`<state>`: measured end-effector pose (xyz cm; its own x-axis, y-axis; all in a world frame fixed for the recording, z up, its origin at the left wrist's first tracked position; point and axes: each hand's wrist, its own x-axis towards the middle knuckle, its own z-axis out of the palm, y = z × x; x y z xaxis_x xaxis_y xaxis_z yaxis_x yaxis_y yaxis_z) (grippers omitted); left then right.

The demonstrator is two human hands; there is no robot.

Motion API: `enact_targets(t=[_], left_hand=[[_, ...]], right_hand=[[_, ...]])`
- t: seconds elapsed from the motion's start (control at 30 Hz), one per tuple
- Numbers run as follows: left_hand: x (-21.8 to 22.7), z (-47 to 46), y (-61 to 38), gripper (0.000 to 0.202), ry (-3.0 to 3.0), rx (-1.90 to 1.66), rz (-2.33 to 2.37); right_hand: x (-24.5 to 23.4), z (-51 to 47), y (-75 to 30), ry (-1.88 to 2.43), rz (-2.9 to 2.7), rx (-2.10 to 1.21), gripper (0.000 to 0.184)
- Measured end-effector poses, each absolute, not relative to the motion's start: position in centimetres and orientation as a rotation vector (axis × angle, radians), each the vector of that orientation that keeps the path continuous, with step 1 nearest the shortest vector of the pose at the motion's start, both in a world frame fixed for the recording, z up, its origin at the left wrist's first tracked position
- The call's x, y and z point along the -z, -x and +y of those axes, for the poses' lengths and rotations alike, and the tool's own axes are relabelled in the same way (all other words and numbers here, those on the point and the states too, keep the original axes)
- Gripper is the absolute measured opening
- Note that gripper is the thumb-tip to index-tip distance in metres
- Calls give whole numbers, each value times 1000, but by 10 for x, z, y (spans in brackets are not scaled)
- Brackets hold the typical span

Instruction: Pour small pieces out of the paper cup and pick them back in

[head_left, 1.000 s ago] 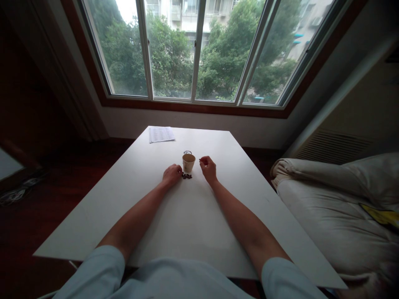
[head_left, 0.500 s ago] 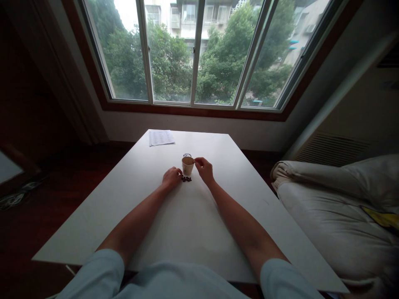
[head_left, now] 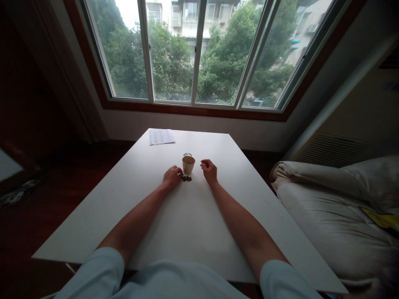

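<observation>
A small brown paper cup (head_left: 188,165) stands upright on the white table (head_left: 190,224). Right in front of its base lies a small cluster of dark brown beans (head_left: 186,178), too small to tell the kind. My left hand (head_left: 172,177) rests on the table at the cluster's left edge, thumb and fingertips drawn together. Whether a bean sits between them cannot be made out. To the right of the cup, apart from it, my right hand (head_left: 209,171) is loosely curled, with a slight gap between thumb and forefinger and nothing visible in it.
Just behind the cup lies a thin dark-rimmed loop (head_left: 187,155), unclear in kind. Printed sheets (head_left: 162,136) lie at the table's far left corner. A pale padded sofa (head_left: 330,211) stands on the right, and a window (head_left: 193,54) rises beyond the table.
My right hand has drawn back from the cup's rim, to the right and slightly nearer. My left hand stays beside the beans, and the cup stands where it was.
</observation>
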<state>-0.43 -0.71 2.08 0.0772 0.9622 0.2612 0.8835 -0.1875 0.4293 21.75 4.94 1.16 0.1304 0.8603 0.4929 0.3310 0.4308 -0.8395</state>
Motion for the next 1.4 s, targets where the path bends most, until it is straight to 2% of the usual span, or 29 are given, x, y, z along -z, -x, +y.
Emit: enact_targets(t=[0.57,0.87,1.1,1.4], left_hand=[[-23,-8,3,18,-2117,-827,1898],[-24,-5,2,30,-2003,-1050,1913],[-24,-4,4,27,-1927,-1319,1874],[-31,-6,5,29,-1783,-1387,1947]], right_hand=[[-4,50,-218,1188,-1585,-494,24],[-2,48,-218,1182,-1618,-509,23],[0,48,-216,1172,-1628,-525,24],[2,46,-216,1159,-1649,-507,23]])
